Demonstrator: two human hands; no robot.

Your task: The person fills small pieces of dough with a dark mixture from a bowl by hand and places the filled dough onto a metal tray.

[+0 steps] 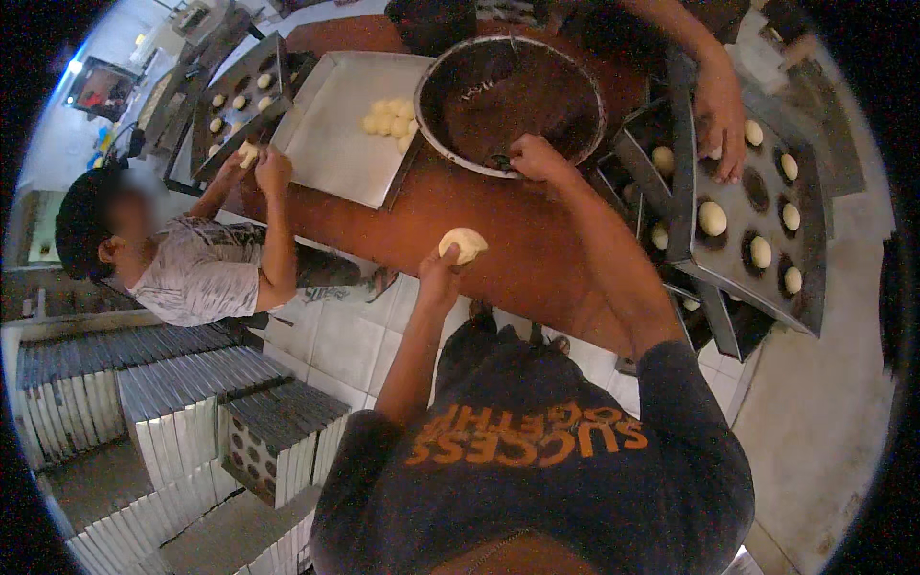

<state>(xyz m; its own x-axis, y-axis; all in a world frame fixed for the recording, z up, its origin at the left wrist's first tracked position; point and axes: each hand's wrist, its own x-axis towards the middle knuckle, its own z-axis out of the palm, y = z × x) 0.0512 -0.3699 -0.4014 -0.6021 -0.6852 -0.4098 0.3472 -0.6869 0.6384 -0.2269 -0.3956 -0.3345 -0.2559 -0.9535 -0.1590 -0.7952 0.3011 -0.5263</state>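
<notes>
My left hand [442, 276] holds a flattened round of pale dough [464, 245] up over the near edge of the red-brown table [450, 201]. Over the near rim of a large round basin [419, 113], my right hand [542, 159] is closed, its fingertips on a small dark tool [502, 163] whose kind I cannot make out. Dark brown filling [517, 105] lies inside the basin. Left of the basin, a pale metal tray [331, 125] carries a cluster of dough balls [391, 121] at its right side.
Stacked dark baking trays [695, 244] with spaced dough balls stand at the right, a co-worker's hand [721, 129] over the top one. Another co-worker [206, 259] at the left handles dough beside a baking tray [240, 101]. Piles of metal trays [182, 412] fill the lower left.
</notes>
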